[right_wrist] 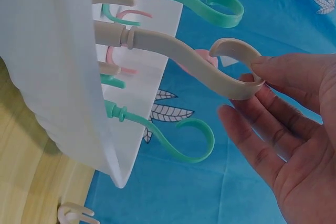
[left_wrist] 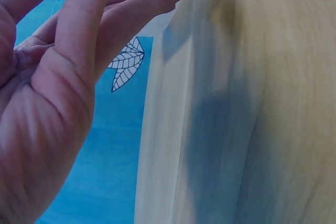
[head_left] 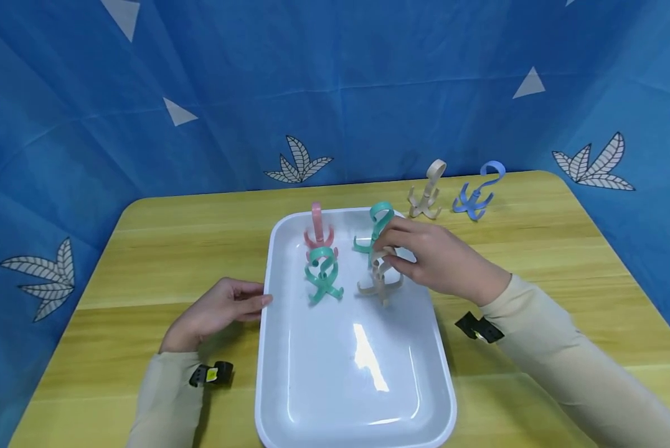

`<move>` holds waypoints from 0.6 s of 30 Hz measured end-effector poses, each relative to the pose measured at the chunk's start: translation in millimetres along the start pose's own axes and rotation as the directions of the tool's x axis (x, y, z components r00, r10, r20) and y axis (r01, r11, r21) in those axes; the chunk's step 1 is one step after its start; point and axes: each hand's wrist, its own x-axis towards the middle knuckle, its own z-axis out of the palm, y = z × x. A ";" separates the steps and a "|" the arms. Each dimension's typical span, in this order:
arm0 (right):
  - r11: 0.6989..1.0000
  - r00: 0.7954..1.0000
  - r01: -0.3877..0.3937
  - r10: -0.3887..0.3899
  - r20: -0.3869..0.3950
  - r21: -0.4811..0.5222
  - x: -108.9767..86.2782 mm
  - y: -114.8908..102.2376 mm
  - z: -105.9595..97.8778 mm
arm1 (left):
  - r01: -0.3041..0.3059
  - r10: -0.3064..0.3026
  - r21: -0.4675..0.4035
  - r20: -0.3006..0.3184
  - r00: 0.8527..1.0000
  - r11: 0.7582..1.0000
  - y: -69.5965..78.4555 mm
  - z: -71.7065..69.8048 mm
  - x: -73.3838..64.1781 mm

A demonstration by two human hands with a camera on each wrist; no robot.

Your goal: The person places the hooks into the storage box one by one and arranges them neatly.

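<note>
With thumb and fingertips my right hand [head_left: 424, 255] pinches the curled top of a beige four-pronged plastic hook [head_left: 381, 287]. In the right wrist view this beige hook [right_wrist: 181, 48] reaches from the tray to the fingertips. Its prongs are in the tray [head_left: 335, 379]; whether they rest on the bottom, I cannot tell. Just behind stands a green hook [head_left: 377, 227], partly covered by the hand. Left of these are a pink hook [head_left: 317, 225] and, in front of it, another green hook [head_left: 324, 280]. My left hand [head_left: 223, 308] touches the tray's left rim, its fingers extended.
Beyond the tray's far right corner, a second beige hook [head_left: 426, 196] and a blue hook [head_left: 475, 198] stand on the wooden table [head_left: 200, 249]. A blue patterned cloth [head_left: 228, 74] hangs behind the table.
</note>
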 end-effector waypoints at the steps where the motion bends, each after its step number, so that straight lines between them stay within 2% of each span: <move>1: 1.000 1.000 -0.003 0.003 0.002 0.000 -0.3 -0.1 0.7 | -0.002 0.002 0.000 0.004 1.000 1.000 -0.5 -0.2 -0.5; 5: 1.000 1.000 -0.012 0.012 -0.006 0.000 -1.2 -1.3 -0.4 | -0.006 0.006 0.008 0.008 1.000 1.000 -1.1 -0.4 -0.4; 14: 1.000 0.995 0.023 -0.022 -0.099 0.007 -5.0 -3.0 -10.8 | -0.012 0.012 0.008 0.016 1.000 1.000 -0.6 -1.3 -0.4; 18: 1.000 0.993 0.023 -0.022 -0.114 0.009 -7.4 -2.2 -13.3 | -0.013 0.013 -0.001 0.021 1.000 1.000 -1.0 -1.6 -0.3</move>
